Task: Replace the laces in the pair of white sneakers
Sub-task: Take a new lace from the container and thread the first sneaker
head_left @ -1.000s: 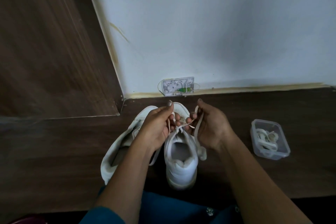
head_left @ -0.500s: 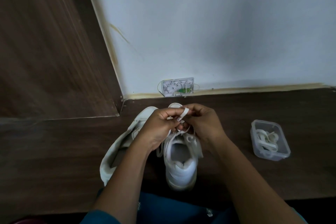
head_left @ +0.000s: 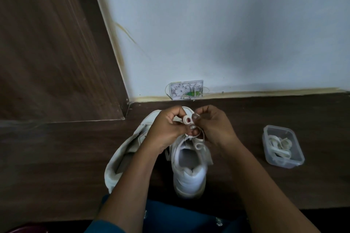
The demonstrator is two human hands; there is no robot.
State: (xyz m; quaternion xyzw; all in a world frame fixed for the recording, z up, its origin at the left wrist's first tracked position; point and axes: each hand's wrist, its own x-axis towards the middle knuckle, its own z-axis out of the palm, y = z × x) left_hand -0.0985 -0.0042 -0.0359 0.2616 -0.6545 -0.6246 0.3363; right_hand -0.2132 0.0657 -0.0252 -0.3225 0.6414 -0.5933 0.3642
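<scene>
lace (head_left: 186,119) | pinched between fingers (head_left: 195,117) of left hand (head_left: 166,128) and right hand (head_left: 215,126) | just above sneaker (head_left: 189,173)

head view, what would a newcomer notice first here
Both hands meet at the centre: the left hand and right hand pinch a white lace above the upright white sneaker. The second sneaker lies on its side to its left, and a clear plastic container holding more laces sits off to the right.

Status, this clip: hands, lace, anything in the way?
Left hand, right hand both pinch lace over upright sneaker. Other sneaker lies alongside, left. Nothing blocking.
</scene>
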